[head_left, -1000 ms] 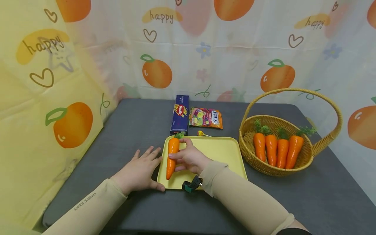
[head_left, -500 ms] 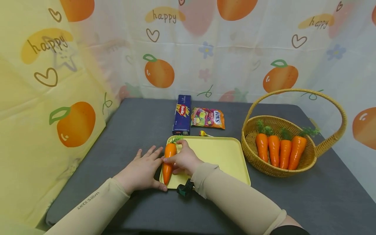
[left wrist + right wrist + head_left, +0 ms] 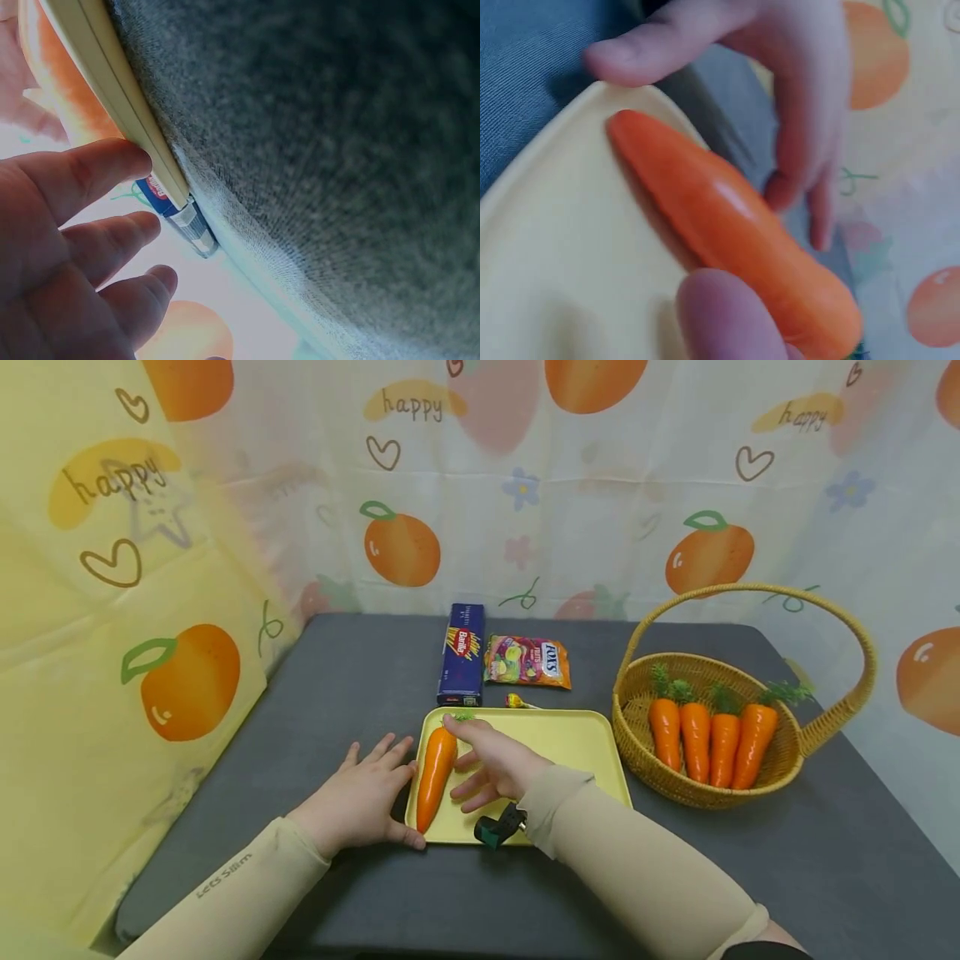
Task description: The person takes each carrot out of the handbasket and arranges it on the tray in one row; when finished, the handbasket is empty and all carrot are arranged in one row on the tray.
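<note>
One carrot (image 3: 435, 779) lies at 9 o'clock on the yellow tray (image 3: 577, 739). Left hand (image 3: 358, 797), fingers spread, touches tray's 9 o'clock edge; right hand (image 3: 498, 766), fingers loose, at carrot's 3 o'clock, contact unclear. Wicker basket (image 3: 633, 760), four carrots inside, around 3 o'clock.

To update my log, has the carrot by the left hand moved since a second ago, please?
Yes: against the yellow tray, the carrot has moved toward its near edge and slightly left.
</note>
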The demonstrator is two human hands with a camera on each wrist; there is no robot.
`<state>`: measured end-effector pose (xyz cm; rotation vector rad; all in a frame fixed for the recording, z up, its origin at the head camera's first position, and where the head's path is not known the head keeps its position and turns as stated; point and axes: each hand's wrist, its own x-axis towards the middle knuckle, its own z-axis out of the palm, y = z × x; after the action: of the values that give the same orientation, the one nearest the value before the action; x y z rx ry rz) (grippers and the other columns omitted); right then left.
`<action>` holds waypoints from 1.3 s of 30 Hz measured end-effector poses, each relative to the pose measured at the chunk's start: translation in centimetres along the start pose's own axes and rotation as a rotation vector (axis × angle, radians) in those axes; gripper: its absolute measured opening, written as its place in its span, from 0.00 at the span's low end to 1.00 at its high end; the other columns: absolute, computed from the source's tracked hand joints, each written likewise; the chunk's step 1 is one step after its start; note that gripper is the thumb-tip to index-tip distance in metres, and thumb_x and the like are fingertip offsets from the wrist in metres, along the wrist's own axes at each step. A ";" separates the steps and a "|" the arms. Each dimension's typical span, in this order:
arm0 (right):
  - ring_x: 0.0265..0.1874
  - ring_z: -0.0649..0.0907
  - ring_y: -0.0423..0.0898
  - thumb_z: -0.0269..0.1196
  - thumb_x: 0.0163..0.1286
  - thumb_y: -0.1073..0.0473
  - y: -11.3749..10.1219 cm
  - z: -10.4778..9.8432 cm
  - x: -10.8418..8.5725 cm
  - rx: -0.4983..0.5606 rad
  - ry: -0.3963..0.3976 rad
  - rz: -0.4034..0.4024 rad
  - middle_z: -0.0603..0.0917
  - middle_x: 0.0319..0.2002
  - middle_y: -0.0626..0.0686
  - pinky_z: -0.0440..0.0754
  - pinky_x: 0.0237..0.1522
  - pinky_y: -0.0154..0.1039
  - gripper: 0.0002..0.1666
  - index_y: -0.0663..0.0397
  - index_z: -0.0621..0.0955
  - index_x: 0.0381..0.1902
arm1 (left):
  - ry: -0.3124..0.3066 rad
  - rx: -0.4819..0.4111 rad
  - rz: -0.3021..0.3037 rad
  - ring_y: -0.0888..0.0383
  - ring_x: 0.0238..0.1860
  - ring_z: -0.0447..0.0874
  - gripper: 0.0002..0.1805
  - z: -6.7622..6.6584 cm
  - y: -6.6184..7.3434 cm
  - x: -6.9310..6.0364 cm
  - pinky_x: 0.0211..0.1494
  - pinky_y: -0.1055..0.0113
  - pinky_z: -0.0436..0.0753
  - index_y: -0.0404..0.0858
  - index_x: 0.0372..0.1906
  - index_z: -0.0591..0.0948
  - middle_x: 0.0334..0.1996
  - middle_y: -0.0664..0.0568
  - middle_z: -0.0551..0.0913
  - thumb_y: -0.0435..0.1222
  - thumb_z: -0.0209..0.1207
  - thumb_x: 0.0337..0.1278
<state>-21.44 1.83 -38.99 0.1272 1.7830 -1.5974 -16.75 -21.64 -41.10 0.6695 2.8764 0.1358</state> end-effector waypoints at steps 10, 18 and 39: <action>0.68 0.83 0.76 0.40 0.82 0.18 -1.8 -4.8 -2.9 0.150 -0.142 -0.098 0.69 0.80 0.73 0.88 0.60 0.68 0.54 0.41 0.52 0.91 | -0.005 0.013 -0.008 0.30 0.87 0.57 0.68 0.1 -0.1 -0.1 0.79 0.16 0.56 0.35 0.78 0.79 0.86 0.35 0.64 0.79 0.74 0.38; 0.62 0.89 0.60 0.37 0.74 0.11 -3.1 -12.8 -8.2 0.199 -0.306 -0.264 0.58 0.85 0.71 0.94 0.51 0.50 0.66 0.44 0.38 0.92 | -0.009 0.021 0.001 0.30 0.87 0.56 0.67 0.0 0.1 0.1 0.79 0.16 0.55 0.35 0.77 0.79 0.86 0.36 0.64 0.79 0.74 0.38; 0.62 0.89 0.51 0.21 0.74 0.15 1.8 -29.3 -12.8 0.132 -0.208 -0.216 0.62 0.83 0.71 0.89 0.62 0.55 0.61 0.43 0.18 0.86 | -0.030 0.012 -0.001 0.31 0.88 0.54 0.68 -0.2 0.0 0.1 0.79 0.16 0.53 0.35 0.79 0.77 0.87 0.36 0.62 0.79 0.73 0.40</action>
<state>-24.07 33.37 -34.24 -0.1703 1.5730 -1.8098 -16.87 -21.62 -40.89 0.6671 2.8514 0.1076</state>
